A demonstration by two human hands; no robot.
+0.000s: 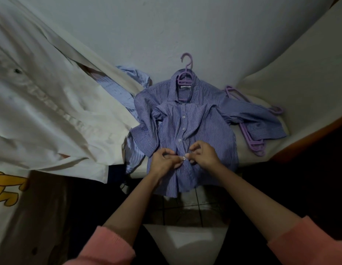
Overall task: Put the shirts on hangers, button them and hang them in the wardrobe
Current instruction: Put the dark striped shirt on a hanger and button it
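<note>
**Buttoning the striped shirt on the bed**

Pale bedding covers the bed (300, 77) in front of me, with a plain wall behind it. On it lies the blue striped shirt (185, 119), front up, a purple hanger (186, 73) through its collar, its hem hanging over the bed's edge. My left hand (164, 159) pinches the placket at a low button (184, 158); my right hand (203, 153) pinches the cloth just beside it. Spare purple hangers (254, 144) lie partly under the shirt's sleeve. White garments (51, 111) hang close beside me, over another blue shirt (124, 88).
</note>
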